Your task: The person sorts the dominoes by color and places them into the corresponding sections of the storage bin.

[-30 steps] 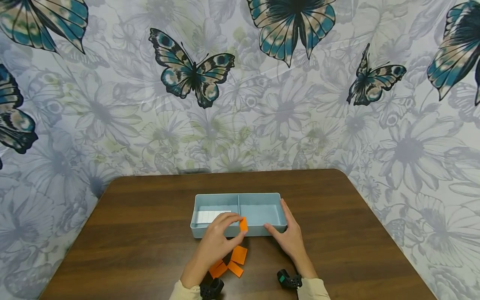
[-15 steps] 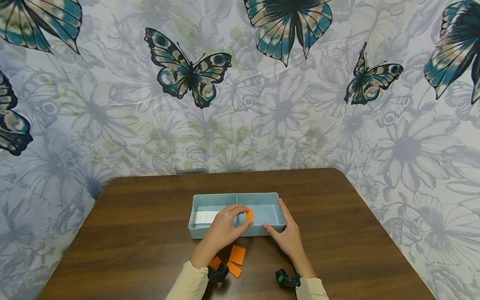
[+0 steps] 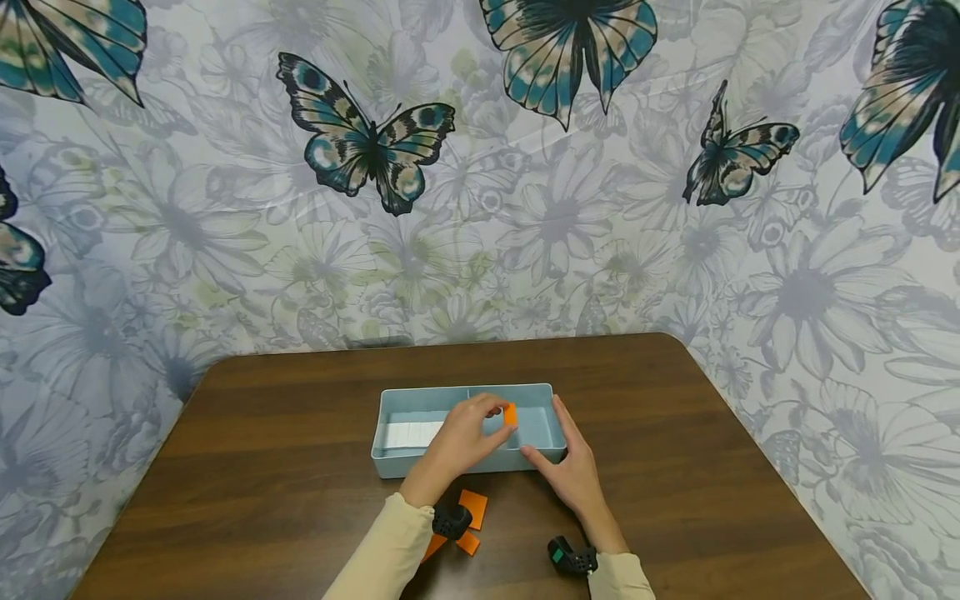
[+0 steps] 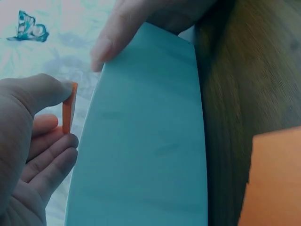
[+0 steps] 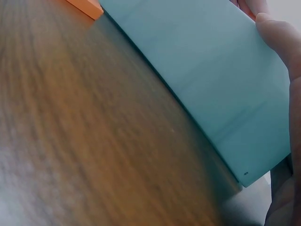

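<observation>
A light blue two-compartment box (image 3: 420, 463) stands on the wooden table. My left hand (image 3: 467, 433) pinches a small orange tile (image 3: 511, 414) between thumb and fingers over the right compartment. In the left wrist view the orange tile (image 4: 69, 108) appears edge-on, above the rim. At the box's front right corner my right hand (image 3: 576, 471) holds on, thumb at the front rim and fingers along the right side. The right thumb (image 5: 277, 35) also shows at the rim in the right wrist view. White pieces (image 3: 412, 434) lie in a row in the left compartment.
Several loose orange tiles (image 3: 472, 506) lie on the table (image 3: 285, 467) in front of the box, partly hidden by the left wrist's black camera (image 3: 452, 522). Another black camera (image 3: 572, 557) sits on the right wrist. A butterfly-patterned cloth (image 3: 555, 275) hangs behind the table.
My left hand has carried the orange tile forward and to the right, from the box's front edge to over its right compartment. My right hand stays at the corner.
</observation>
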Tool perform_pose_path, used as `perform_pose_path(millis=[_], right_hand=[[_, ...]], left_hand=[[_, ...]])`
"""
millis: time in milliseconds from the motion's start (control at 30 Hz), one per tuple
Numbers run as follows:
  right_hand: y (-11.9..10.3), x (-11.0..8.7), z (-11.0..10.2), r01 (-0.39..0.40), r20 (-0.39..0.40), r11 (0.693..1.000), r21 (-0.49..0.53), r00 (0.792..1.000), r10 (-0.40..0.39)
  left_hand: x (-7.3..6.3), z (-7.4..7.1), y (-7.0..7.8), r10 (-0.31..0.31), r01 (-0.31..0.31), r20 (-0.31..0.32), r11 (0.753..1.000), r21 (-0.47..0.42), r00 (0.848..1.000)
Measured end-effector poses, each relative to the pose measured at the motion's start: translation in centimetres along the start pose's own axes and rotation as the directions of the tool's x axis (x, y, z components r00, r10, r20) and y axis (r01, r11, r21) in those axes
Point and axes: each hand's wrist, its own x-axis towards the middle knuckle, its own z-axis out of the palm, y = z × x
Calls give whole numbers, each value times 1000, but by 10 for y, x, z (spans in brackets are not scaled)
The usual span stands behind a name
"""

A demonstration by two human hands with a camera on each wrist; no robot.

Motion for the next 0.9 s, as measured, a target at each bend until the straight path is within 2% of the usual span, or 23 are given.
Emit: perform_pose_path(millis=[233, 433, 500, 700, 900], right_hand=[[1, 2, 0, -6, -2, 1000, 0, 1000, 6], [1, 1, -1, -18, 0, 1000, 18, 1000, 18], [1, 0, -2, -18, 1, 1000, 19, 1000, 18], [1, 1, -2, -4, -8, 1000, 26, 1000, 4], [2, 0, 0, 6, -17, 1000, 25, 1000, -6]], left_hand=[[15, 8, 7, -63, 64, 51, 998, -20, 997], [24, 16, 9, -144, 151, 110, 987, -52, 983], [27, 18, 9, -166, 173, 128, 984, -39, 978], [36, 23, 14, -188, 189, 177, 982, 8, 966], [42, 31, 18, -199, 194, 201, 980, 40, 959]])
